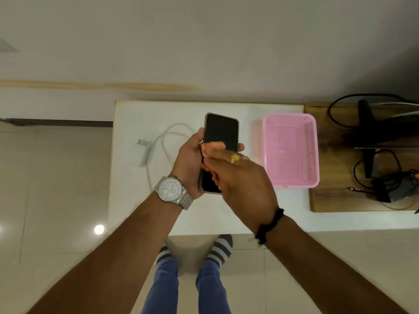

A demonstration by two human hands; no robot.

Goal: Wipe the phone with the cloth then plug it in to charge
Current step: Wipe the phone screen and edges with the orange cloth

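Note:
A black phone (221, 130) with a dark screen is held above the white table (226, 214), screen up. My left hand (189, 162) grips its left edge and lower part, with fingertips showing at its right side. My right hand (240, 177) presses a small orange cloth (213, 147) on the middle of the screen and hides the phone's lower right. A white charger plug (143, 152) lies on the table to the left. Its white cable (167, 137) loops toward the phone, and the free end is hidden behind my left hand.
An empty pink plastic basket (291, 150) stands on the table just right of the phone. Further right, a wooden board (328, 200) carries black cables and a black device (392, 188). The table's left and near edges drop to a tiled floor.

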